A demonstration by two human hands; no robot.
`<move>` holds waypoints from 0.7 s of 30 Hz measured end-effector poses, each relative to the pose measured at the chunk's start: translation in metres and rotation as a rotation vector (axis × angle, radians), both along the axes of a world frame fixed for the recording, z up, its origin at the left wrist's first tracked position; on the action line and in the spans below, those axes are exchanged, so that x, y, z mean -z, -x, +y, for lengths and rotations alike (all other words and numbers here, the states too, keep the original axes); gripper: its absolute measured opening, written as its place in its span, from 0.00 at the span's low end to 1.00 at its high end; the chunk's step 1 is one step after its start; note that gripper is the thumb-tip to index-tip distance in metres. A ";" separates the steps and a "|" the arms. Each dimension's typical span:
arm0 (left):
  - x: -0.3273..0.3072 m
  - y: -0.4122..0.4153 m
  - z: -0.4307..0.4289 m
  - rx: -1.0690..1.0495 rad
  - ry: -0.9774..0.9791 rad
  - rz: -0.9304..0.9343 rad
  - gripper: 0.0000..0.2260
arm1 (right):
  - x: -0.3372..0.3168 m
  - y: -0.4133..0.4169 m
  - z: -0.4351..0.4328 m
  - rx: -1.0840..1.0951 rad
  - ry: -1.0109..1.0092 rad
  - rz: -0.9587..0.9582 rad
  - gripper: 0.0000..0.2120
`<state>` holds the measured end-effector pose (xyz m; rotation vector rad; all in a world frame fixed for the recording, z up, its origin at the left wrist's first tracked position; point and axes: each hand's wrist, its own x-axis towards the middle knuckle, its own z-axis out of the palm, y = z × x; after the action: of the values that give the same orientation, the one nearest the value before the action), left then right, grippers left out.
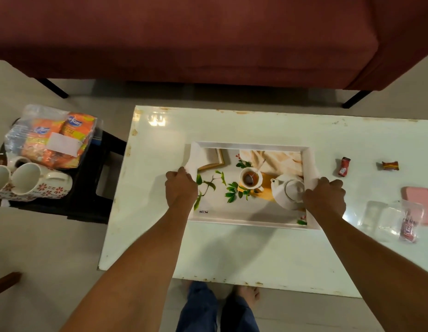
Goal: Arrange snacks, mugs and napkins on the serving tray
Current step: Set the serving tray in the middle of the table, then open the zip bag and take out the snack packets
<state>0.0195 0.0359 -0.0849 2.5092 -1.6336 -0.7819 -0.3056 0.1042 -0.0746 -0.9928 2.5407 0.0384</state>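
A white serving tray printed with a teapot-and-teacup picture lies on the white table. My left hand grips its left rim and my right hand grips its right rim. Nothing stands on the tray. Two small wrapped snacks, a red snack and a brown-orange snack, lie on the table right of the tray. White mugs with a red flower pattern lie tipped on a black stool at the left, beside a clear bag of orange snack packets.
A pink flat item and a clear plastic bag holding a red packet lie at the table's right edge. A dark red sofa stands behind the table. The black stool is left of the table. My feet show below the table's near edge.
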 end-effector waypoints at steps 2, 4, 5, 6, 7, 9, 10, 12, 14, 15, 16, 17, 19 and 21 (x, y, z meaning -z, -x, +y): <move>-0.016 -0.002 -0.004 0.026 0.023 -0.069 0.17 | -0.012 -0.012 -0.007 -0.048 0.022 0.108 0.24; -0.041 -0.012 -0.009 0.044 0.073 -0.105 0.20 | -0.029 -0.034 -0.023 -0.145 0.108 0.138 0.23; -0.054 -0.017 -0.012 0.064 0.104 -0.112 0.21 | -0.039 -0.046 -0.032 -0.200 0.145 0.122 0.23; -0.070 -0.026 -0.016 0.074 0.147 -0.117 0.21 | -0.053 -0.062 -0.044 -0.267 0.186 0.091 0.24; -0.087 -0.036 -0.019 0.078 0.191 -0.118 0.21 | -0.067 -0.080 -0.056 -0.338 0.231 0.054 0.24; -0.127 -0.065 -0.028 0.055 0.287 -0.117 0.20 | -0.101 -0.127 -0.081 -0.452 0.336 -0.042 0.24; -0.145 -0.078 -0.033 0.043 0.325 -0.118 0.19 | -0.117 -0.149 -0.092 -0.485 0.381 -0.090 0.23; -0.181 -0.114 -0.039 0.007 0.392 -0.134 0.17 | -0.151 -0.200 -0.110 -0.562 0.454 -0.188 0.21; -0.213 -0.156 -0.043 -0.040 0.447 -0.134 0.16 | -0.181 -0.253 -0.125 -0.635 0.507 -0.270 0.20; -0.226 -0.174 -0.045 -0.067 0.468 -0.122 0.17 | -0.194 -0.275 -0.130 -0.666 0.521 -0.301 0.21; -0.238 -0.196 -0.045 -0.099 0.495 -0.115 0.17 | -0.206 -0.301 -0.136 -0.696 0.531 -0.329 0.21; -0.248 -0.217 -0.044 -0.126 0.516 -0.112 0.18 | -0.217 -0.325 -0.140 -0.722 0.532 -0.357 0.21; -0.260 -0.256 -0.040 -0.180 0.527 -0.120 0.18 | -0.229 -0.368 -0.147 -0.745 0.513 -0.404 0.20; -0.264 -0.292 -0.037 -0.235 0.504 -0.105 0.18 | -0.234 -0.407 -0.151 -0.745 0.487 -0.456 0.20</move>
<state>0.3115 -0.0010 0.1794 2.3347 -1.3144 -0.1835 0.1012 -0.0463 0.1595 -1.8367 1.6820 -0.5473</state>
